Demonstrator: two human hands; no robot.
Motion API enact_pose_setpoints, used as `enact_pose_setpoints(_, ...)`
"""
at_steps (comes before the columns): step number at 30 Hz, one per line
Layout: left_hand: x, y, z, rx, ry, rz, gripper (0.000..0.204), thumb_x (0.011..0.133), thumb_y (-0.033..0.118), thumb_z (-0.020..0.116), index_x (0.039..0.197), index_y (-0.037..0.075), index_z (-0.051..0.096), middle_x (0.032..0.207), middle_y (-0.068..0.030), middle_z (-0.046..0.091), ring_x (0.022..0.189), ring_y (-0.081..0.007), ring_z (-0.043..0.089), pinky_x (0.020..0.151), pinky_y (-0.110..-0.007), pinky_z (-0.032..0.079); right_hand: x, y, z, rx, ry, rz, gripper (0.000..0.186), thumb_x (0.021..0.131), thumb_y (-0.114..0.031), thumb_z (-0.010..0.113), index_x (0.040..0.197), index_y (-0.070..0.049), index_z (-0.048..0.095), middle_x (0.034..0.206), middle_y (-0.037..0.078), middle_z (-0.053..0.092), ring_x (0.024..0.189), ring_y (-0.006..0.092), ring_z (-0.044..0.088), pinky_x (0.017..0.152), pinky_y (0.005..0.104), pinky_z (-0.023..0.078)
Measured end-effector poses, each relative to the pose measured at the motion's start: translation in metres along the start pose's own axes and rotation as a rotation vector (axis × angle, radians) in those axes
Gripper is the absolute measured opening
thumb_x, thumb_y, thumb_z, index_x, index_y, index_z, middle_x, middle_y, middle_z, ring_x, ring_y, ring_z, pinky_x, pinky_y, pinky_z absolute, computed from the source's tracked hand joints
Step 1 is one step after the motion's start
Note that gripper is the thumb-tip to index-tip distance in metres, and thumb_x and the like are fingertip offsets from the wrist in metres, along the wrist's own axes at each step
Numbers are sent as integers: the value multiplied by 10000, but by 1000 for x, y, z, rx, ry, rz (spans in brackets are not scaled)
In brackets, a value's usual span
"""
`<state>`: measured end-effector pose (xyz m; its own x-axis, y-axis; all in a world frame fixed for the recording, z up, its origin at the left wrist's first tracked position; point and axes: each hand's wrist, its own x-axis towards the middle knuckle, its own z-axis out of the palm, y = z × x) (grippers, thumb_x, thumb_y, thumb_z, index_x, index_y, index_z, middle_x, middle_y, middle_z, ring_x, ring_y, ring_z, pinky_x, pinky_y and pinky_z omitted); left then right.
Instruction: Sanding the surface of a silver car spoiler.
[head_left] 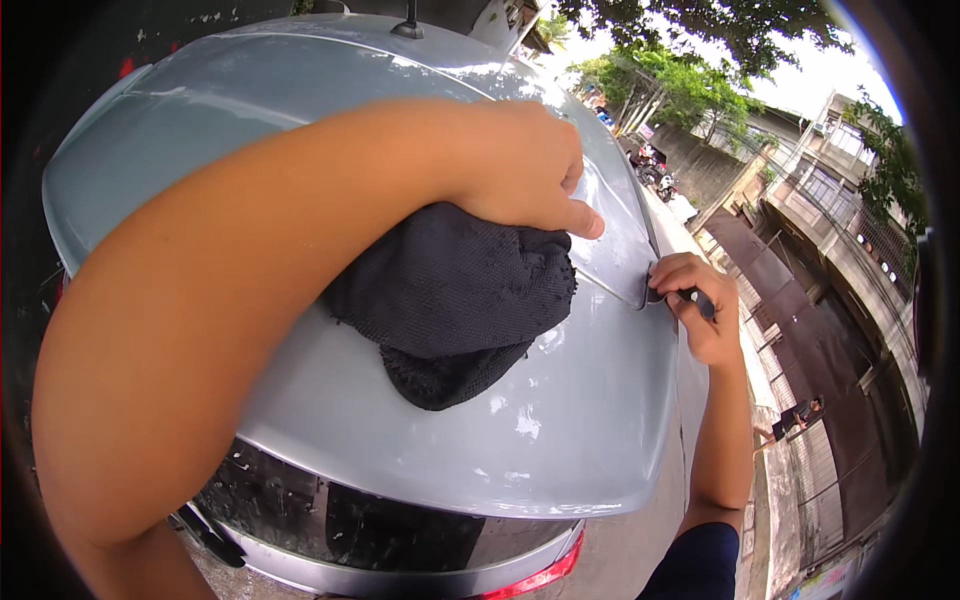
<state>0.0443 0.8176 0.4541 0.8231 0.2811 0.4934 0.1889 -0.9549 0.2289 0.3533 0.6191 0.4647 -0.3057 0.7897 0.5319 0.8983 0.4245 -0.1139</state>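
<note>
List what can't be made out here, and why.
- Head: upper edge of the black cloth, hidden behind the left forearm.
- Head: palm of the left hand, hidden by its back.
- Head: full shape of the black object, covered by the right hand.
- Head: end of the red tail light, cut off by the lower edge.

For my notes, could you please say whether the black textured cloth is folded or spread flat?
Loosely bunched, not spread flat: the black textured cloth looks lumpy, with overlapping layers.
</note>
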Motion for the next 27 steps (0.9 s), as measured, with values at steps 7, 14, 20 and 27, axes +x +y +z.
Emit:
enact_pose_setpoints(7, 0, 3, 4, -11, 7, 13, 732, 935, 713, 736, 1152, 17, 805, 1112, -206, 760, 1044, -358, 722, 922, -458, 563, -11, -5, 0, 1, 4, -116, 164, 827, 100, 575, 943, 38, 674, 1019, 157, 772, 995, 260, 731, 944, 368, 557)
enact_pose_setpoints(14, -2, 1, 3, 3, 13, 14, 743, 928, 724, 739, 1144, 17, 810, 1109, -204, 761, 1040, -360, 722, 914, -455, 564, -11, 11, 2, 133, 65, 1, 162, 842, 83, 568, 961, 52, 674, 1031, 149, 777, 987, 225, 721, 933, 331, 547)
enact_pose_setpoints(20, -1, 3, 2, -5, 44, 50, 757, 924, 723, 745, 1157, 5, 801, 1130, -214, 764, 1047, -361, 721, 930, -457, 562, -10, -2, 1, 43, 95, 15, 169, 814, 101, 591, 932, 41, 696, 1008, 151, 785, 1010, 296, 760, 942, 379, 575)
enact_pose_setpoints(27, -6, 3, -2, 19, -24, -59, 737, 953, 705, 729, 1206, 16, 788, 1220, -208, 742, 1155, -354, 702, 995, -450, 546, -55, -100, 21, 36, -96, -332, 243, 700, -24, 666, 919, -19, 772, 1043, 161, 812, 1057, 371, 803, 919, 478, 583)
